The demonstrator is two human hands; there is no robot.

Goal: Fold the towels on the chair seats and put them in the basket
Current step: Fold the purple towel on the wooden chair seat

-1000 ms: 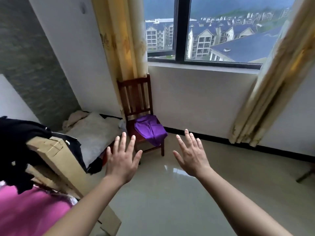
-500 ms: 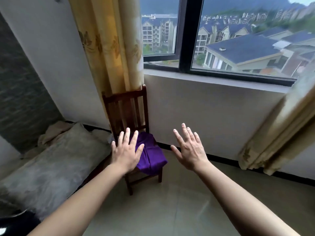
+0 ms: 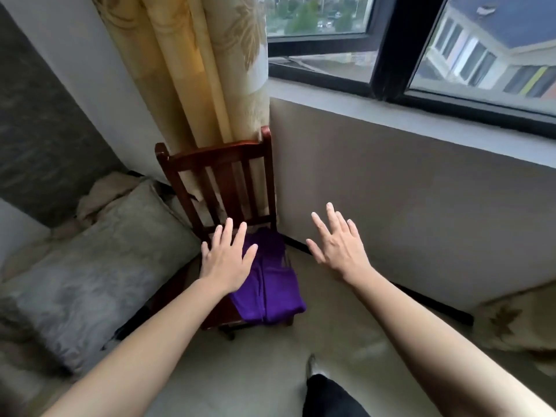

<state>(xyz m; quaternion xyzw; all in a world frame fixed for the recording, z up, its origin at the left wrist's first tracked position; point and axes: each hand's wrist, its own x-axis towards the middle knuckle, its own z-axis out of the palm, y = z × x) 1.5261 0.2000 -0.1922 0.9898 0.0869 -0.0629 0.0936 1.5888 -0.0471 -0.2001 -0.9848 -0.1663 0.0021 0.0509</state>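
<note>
The task is barely begun. The purple towel [image 3: 267,284] lies rumpled and unfolded on the seat of the wooden chair [image 3: 216,158], draping over its front edge. The left hand [image 3: 225,260] is above the seat and the right hand [image 3: 337,245] is just beside the chair. Each grip is spread wide, holding nothing. No basket shows.

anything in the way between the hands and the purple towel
Nothing visible does. The purple towel lies uncovered on the chair; the left hand overlaps it in view, and the right hand is off to its right.
</note>
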